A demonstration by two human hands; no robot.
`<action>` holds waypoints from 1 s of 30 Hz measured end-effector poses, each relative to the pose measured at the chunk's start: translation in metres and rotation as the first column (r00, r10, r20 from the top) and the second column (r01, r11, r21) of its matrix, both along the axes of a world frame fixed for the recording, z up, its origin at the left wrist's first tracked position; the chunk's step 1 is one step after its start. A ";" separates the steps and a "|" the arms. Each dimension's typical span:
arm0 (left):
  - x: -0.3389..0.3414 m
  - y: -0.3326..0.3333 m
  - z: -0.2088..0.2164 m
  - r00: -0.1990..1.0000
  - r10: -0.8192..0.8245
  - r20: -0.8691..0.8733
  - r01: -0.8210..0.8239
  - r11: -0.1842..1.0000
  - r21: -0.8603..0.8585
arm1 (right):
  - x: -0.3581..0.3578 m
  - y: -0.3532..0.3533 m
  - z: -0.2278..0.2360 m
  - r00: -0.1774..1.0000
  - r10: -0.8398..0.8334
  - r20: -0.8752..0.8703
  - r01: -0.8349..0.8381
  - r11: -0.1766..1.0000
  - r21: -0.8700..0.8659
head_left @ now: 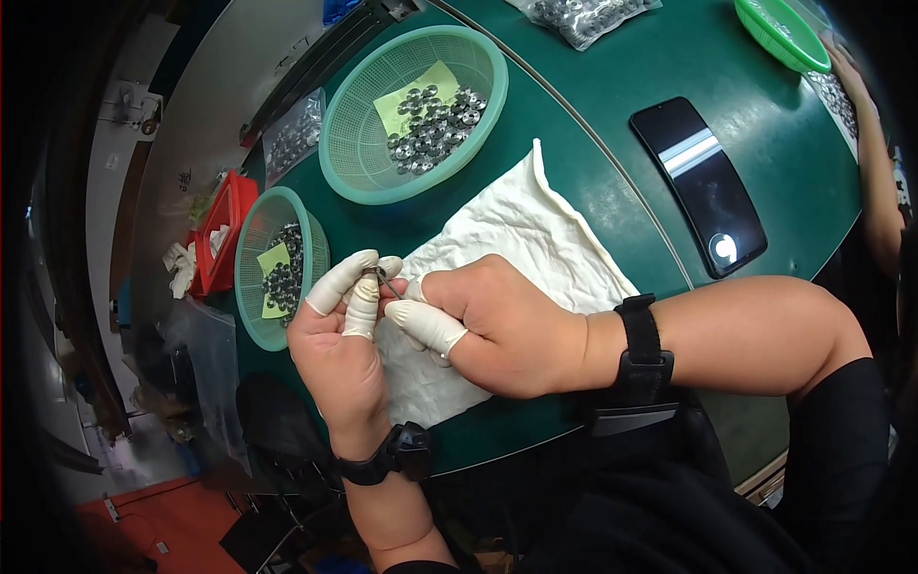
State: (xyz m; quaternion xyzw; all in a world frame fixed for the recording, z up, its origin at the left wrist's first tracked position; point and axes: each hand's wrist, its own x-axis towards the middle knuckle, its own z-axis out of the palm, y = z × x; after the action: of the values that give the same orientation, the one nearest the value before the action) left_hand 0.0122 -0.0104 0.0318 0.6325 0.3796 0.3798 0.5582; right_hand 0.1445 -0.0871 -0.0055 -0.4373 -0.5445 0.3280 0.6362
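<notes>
My left hand point(337, 349) is closed, its thumb and fingers in white finger cots. They pinch a small dark metal part point(376, 273), mostly covered by the fingertips. My right hand point(512, 330), also in finger cots, is closed on a thin dark metal rod-like tool point(391, 286). Its far end meets the small part, though its exact kind is too small to tell. Under both hands a white cloth point(516, 225) lies crumpled on the green table point(593, 57). Each wrist wears a black band.
A large green basket point(339, 143) and a smaller one point(249, 277) hold small round metal parts and yellow notes. A phone point(703, 187) lies at right. Bags of parts point(583, 14), a red bin point(229, 215) and a bright green basket point(779, 38) beside another person's arm point(875, 163) surround them.
</notes>
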 end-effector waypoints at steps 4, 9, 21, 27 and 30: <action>-0.005 0.002 -0.001 0.997 -0.056 -0.049 0.058 0.998 0.038 | -0.001 0.000 -0.001 1.000 -0.019 -0.017 0.019 1.000 -0.001; -0.003 -0.001 -0.001 1.000 -0.014 -0.019 0.015 0.998 0.056 | -0.003 0.001 -0.003 0.998 -0.050 0.037 0.050 0.999 0.003; -0.008 0.000 -0.002 0.997 -0.055 -0.045 0.061 0.986 0.154 | -0.003 0.001 -0.006 0.999 -0.031 0.037 0.032 0.999 -0.011; -0.008 0.001 -0.008 0.999 0.004 -0.032 0.003 0.974 0.226 | 0.001 0.001 0.000 0.999 0.007 -0.040 -0.009 0.999 -0.033; -0.001 -0.001 -0.011 1.000 0.022 -0.014 -0.017 0.961 0.278 | 0.003 -0.001 -0.002 0.999 0.029 -0.044 -0.031 0.999 -0.044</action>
State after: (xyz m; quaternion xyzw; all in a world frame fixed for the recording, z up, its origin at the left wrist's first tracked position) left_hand 0.0108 -0.0116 0.0207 0.7040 0.3336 0.4291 0.4571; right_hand 0.1472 -0.0885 -0.0078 -0.4360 -0.5295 0.3591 0.6330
